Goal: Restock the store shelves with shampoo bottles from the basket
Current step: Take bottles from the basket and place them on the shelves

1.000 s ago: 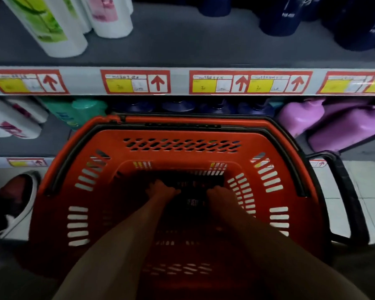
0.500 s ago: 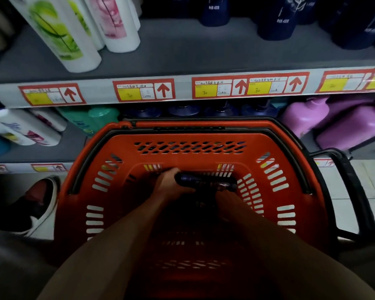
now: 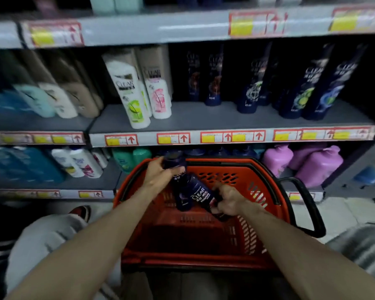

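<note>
Head view: left hand curled round a dark bottle. Right hand grips second dark bottle, labelled CLEAR. The two bottles touch, held over the orange basket. Middle shelf: white CLEAR bottles, dark CLEAR bottles. Price tags yellow with red arrows, text unreadable.

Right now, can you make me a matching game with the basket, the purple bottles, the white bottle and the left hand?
Things:
1 basket
2 purple bottles
3 white bottle
4 left hand

Matches:
A grips a dark bottle
B orange-red
C stands on the middle shelf
D sits on the lower shelf, right of the basket

Pairs: 1-B, 2-D, 3-C, 4-A
</note>
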Tool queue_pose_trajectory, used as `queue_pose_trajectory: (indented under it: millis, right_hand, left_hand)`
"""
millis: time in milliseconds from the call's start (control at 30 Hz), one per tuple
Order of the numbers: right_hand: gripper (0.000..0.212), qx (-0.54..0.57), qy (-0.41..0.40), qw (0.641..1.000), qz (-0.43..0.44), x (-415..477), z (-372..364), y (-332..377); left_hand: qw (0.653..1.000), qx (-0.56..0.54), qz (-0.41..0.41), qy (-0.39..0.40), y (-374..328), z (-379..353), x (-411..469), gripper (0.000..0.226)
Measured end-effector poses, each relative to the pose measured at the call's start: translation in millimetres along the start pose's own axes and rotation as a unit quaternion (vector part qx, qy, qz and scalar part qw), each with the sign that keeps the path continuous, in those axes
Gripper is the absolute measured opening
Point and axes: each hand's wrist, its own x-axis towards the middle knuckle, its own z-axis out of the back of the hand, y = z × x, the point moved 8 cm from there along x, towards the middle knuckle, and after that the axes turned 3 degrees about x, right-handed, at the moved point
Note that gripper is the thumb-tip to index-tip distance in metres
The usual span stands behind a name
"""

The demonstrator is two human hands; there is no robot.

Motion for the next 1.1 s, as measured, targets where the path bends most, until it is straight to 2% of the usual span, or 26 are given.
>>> queue_pose_trajectory:
  millis: [100,200,300,533,667,833,1000,1100]
  right_hand:
    - [0.045,0.093,-0.033,0.994,0.053,-20.9,23.0,31.1]
    - [0.044,0.21,-0.053,0.974,0.072,-44.7,47.7,54.8]
    - [0.04,0.272,-0.074,0.954,0.1,-70.3,74.7,78.4]
    - [0.042,0.3,-0.14,0.933,0.145,-95.8,133.1,114.2]
    - [0.04,0.297,-0.157,0.929,0.158,-84.5,150.2,123.5]
    - [0.039,0.308,-0.176,0.921,0.161,-48.8,165.4,129.1]
    - [0.038,0.313,-0.196,0.915,0.162,-10.8,179.6,130.1]
    - [0.044,0.32,-0.199,0.908,0.184,5.0,189.9,135.8]
  left_hand:
    - [0.998,-0.061,-0.021,-0.017,-44.0,25.0,-16.0,0.036]
    - [0.994,-0.097,-0.053,-0.012,-90.6,37.9,-33.5,0.025]
    - [0.989,-0.107,-0.099,-0.002,-138.0,40.3,-48.6,0.027]
    - [0.979,-0.093,-0.182,-0.011,-215.4,34.4,-60.3,0.028]
    - [0.978,-0.083,-0.191,0.002,-232.6,24.6,-49.8,0.024]
    - [0.971,-0.171,-0.165,0.004,-230.0,15.4,-17.6,0.025]
    - [0.975,-0.195,-0.106,0.007,-210.3,7.1,20.7,0.033]
    - [0.968,-0.216,-0.126,0.014,-214.0,2.4,41.8,0.034]
